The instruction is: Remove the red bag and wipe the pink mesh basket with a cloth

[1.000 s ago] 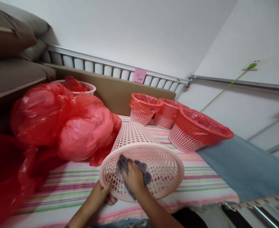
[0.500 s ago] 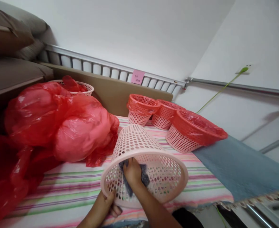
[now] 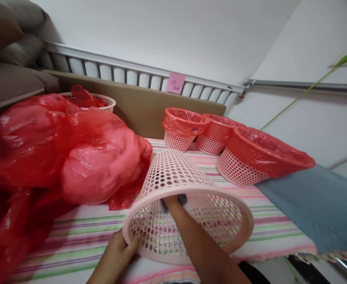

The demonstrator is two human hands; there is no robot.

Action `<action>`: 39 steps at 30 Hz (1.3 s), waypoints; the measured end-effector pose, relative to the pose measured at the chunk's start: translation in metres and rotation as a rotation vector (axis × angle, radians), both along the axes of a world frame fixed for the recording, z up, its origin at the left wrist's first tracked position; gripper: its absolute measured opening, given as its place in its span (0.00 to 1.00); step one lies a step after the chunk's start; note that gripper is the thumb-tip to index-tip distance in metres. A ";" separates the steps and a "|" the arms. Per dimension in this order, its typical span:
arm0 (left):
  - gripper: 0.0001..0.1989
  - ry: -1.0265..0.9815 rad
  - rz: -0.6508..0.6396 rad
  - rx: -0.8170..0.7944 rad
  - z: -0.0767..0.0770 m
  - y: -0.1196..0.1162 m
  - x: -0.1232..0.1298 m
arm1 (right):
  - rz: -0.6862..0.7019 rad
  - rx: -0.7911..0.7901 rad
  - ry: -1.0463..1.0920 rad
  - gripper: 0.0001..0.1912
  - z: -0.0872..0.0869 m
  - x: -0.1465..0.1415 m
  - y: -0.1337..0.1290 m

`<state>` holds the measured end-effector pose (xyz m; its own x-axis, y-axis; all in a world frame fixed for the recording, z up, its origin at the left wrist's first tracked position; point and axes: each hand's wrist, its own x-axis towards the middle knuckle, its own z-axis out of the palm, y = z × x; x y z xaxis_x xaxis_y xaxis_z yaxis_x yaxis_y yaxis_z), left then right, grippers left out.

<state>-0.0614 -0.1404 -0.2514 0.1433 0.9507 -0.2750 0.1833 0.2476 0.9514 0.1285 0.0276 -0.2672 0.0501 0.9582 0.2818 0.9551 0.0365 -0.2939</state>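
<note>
Item: one pink paper note [image 3: 176, 83], handwritten in dark ink, at twelve o'clock, on the white slatted radiator [image 3: 119, 75], overlapping its top rail. Inscription in two lines. Upper line: a figure 3, then two slim upright or slanting strokes, apparently "311"; whether the strokes are ones or a slash, cannot tell. Lower line: smaller characters, set towards four o'clock on the note, too blurred to read.
</note>
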 end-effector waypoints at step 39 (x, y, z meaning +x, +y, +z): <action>0.25 -0.046 -0.044 0.053 0.002 0.006 0.005 | -0.017 0.080 -0.013 0.19 0.010 0.011 0.005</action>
